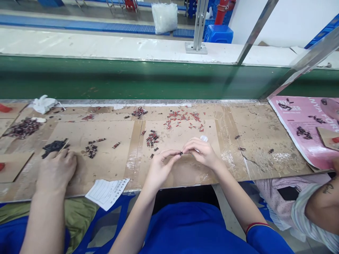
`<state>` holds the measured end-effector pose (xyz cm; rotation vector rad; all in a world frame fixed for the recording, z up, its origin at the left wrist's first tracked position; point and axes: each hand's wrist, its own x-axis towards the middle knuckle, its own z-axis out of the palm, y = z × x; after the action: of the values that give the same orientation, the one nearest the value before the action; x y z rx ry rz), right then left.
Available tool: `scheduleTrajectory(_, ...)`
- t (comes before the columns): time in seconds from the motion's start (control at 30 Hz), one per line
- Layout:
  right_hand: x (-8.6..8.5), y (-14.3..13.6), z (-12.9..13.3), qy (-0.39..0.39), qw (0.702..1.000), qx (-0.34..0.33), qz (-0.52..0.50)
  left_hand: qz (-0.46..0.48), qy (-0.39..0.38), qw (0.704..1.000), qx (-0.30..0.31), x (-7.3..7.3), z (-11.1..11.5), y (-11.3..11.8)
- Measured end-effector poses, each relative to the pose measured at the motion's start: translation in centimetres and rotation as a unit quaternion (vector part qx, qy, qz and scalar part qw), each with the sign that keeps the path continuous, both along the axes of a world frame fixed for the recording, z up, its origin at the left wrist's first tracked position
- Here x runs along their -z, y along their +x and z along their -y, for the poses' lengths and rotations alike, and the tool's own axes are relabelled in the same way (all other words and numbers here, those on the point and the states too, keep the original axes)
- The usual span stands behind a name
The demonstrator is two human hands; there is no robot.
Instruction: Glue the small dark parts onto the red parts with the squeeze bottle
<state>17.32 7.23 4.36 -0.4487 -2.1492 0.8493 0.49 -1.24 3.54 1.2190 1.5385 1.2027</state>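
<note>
Between the fingertips of both hands, over the cardboard, is a small dark part [181, 153], too small to name. My left hand [162, 165] pinches it between thumb and forefinger. From the other side, my right hand [201, 152] has its fingers closed at the same part; whether it holds a second piece is hidden. Just left of my left hand lies a pile of small black-and-red parts [152, 138]. Beyond my hands, small red pieces [182, 118] are scattered. A small white round thing [203, 138] shows behind my right hand's knuckles.
A co-worker's hand [59, 165] is at a black pile [54, 146] on the left. Lined paper [107, 192] hangs over the table's front edge. A green conveyor belt [119, 79] runs behind the cardboard [185, 169]. Another person's arm [324, 197] is at the right, near a pink sheet [304, 123].
</note>
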Motion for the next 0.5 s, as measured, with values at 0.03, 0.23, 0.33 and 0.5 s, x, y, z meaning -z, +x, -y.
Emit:
scheduleTrajectory(0.03,-0.1,0.0,0.1,-0.005,1.0,0.0,-0.014,-0.001,-0.001,1.0,0.002,-0.1,0.0,0.0)
scheduleTrajectory(0.23,0.1,0.3,0.4,-0.044,0.998,-0.001,-0.051,0.012,-0.004,1.0,0.023,-0.4,0.3,0.2)
scheduleTrajectory(0.33,0.7,0.5,0.3,-0.072,0.997,0.02,-0.023,0.026,-0.011,0.999,0.035,-0.9,0.4,0.3)
scheduleTrajectory(0.5,1.0,0.9,0.5,-0.046,0.998,0.033,-0.007,0.08,-0.044,0.994,0.053,-1.8,0.5,0.5)
